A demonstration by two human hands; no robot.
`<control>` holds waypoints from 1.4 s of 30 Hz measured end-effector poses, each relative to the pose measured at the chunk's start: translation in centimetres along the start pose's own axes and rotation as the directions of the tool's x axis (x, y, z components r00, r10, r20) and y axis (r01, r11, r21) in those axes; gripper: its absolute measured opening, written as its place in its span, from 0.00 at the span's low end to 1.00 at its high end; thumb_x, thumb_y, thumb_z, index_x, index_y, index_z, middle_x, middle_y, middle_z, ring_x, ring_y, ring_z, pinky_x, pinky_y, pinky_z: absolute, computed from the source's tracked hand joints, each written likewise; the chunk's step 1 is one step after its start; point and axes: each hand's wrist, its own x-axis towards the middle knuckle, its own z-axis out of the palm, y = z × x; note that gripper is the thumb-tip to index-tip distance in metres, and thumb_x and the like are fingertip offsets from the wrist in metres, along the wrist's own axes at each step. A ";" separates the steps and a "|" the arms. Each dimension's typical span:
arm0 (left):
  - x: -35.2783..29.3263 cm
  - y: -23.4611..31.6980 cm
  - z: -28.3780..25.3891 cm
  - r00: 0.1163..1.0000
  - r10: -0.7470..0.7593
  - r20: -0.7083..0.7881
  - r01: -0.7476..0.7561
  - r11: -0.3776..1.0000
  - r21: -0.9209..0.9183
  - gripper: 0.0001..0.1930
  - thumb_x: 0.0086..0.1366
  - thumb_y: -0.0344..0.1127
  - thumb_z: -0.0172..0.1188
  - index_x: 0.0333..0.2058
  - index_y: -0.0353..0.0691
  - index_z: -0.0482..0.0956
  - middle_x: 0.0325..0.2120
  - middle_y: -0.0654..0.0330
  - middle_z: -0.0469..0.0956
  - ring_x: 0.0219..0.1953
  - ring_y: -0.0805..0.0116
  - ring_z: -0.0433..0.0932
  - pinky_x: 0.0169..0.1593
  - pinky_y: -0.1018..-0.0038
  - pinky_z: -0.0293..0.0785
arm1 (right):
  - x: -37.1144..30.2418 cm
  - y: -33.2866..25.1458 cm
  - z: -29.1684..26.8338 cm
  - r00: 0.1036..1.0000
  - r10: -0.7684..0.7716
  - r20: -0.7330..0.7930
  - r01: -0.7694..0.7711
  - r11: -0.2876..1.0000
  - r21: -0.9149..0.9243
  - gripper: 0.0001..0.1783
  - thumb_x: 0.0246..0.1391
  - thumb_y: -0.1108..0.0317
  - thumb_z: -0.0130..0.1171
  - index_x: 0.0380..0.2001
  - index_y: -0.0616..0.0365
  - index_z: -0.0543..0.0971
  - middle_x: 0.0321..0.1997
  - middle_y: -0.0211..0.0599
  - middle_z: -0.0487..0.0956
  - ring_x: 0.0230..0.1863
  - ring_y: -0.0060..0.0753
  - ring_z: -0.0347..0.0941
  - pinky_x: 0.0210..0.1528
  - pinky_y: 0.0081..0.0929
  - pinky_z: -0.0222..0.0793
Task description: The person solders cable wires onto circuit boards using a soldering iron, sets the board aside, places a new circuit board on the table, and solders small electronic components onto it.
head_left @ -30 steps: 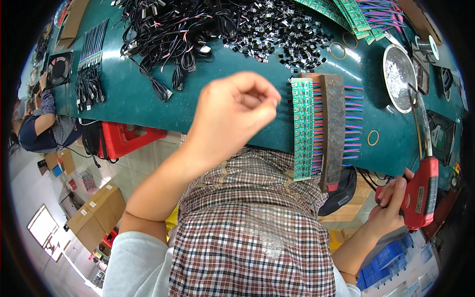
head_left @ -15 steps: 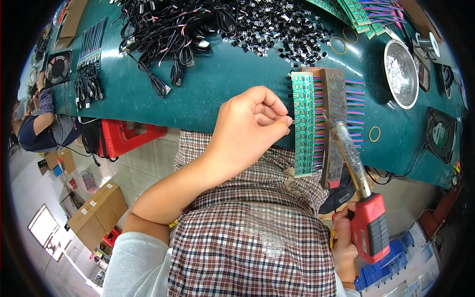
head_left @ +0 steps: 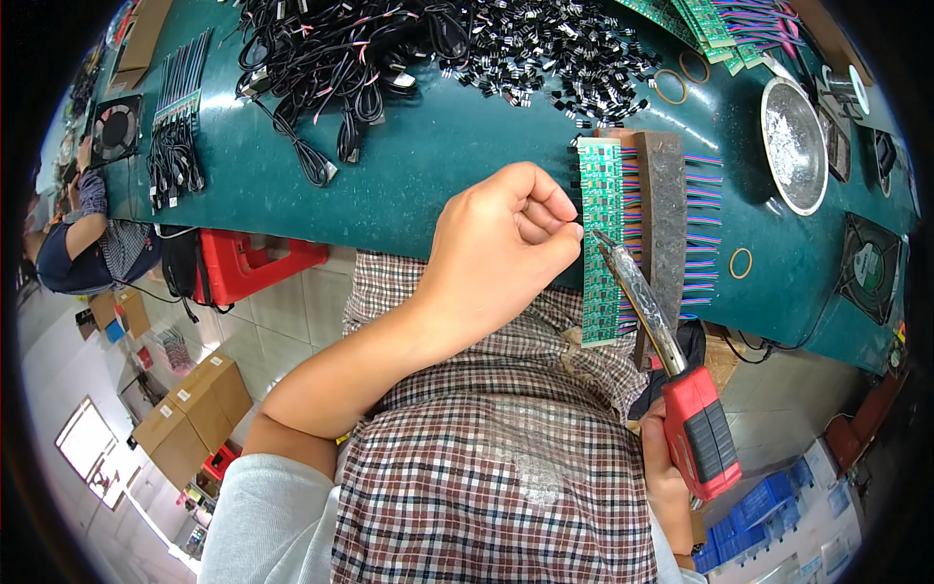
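Observation:
My left hand [head_left: 501, 248] is pinched at the left edge of a long green circuit board panel [head_left: 600, 307]; what lies between thumb and finger is too small to make out. Low on the right, my right hand [head_left: 665, 472] grips the red and black handle of a soldering iron [head_left: 708, 438]. Its tip touches or hovers just over the panel, close to my left thumb. Thin coloured wires [head_left: 702, 202] run from the panel's right side under a dark heavy bar [head_left: 665, 209] lying across them. Small black parts line the panel's left edge, partly hidden by my fingers.
Black cables [head_left: 341, 58] and many small black connectors [head_left: 555, 58] are heaped at the back. A metal bowl [head_left: 795, 146], a solder spool [head_left: 844, 90] and a fan [head_left: 869, 268] stand at the right. A co-worker [head_left: 88, 234] sits far left.
The soldering iron has swung left, its tip going from over the dark bar to the panel beside my left thumb. My left hand stays pinched at the panel's edge.

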 end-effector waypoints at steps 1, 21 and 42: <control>0.0 0.0 0.0 1.000 0.005 0.000 -0.005 1.000 0.010 0.09 0.62 0.21 0.67 0.37 0.32 0.76 0.30 0.60 0.82 0.31 0.80 0.82 0.36 0.84 0.79 | 0.0 0.0 0.0 1.000 0.000 0.001 0.000 1.000 0.000 0.15 0.43 0.74 0.71 0.36 0.64 0.82 0.34 0.47 0.81 0.35 0.53 0.81 0.42 0.39 0.78; 0.0 0.3 0.3 1.000 0.016 -0.015 -0.015 0.999 0.043 0.08 0.63 0.21 0.67 0.37 0.32 0.76 0.30 0.60 0.81 0.30 0.81 0.80 0.35 0.83 0.77 | 2.7 -1.7 0.9 0.973 -0.219 -0.077 0.212 0.973 -0.095 0.13 0.35 0.80 0.68 0.27 0.63 0.77 0.26 0.43 0.77 0.23 0.41 0.75 0.26 0.28 0.71; 0.0 0.3 0.5 0.999 0.029 -0.034 -0.026 0.997 0.078 0.07 0.63 0.23 0.67 0.36 0.33 0.77 0.29 0.64 0.80 0.29 0.84 0.78 0.34 0.84 0.76 | 2.7 -1.7 0.4 0.958 -0.283 -0.039 0.273 0.947 -0.168 0.11 0.40 0.81 0.67 0.29 0.65 0.77 0.25 0.47 0.78 0.23 0.43 0.77 0.27 0.29 0.72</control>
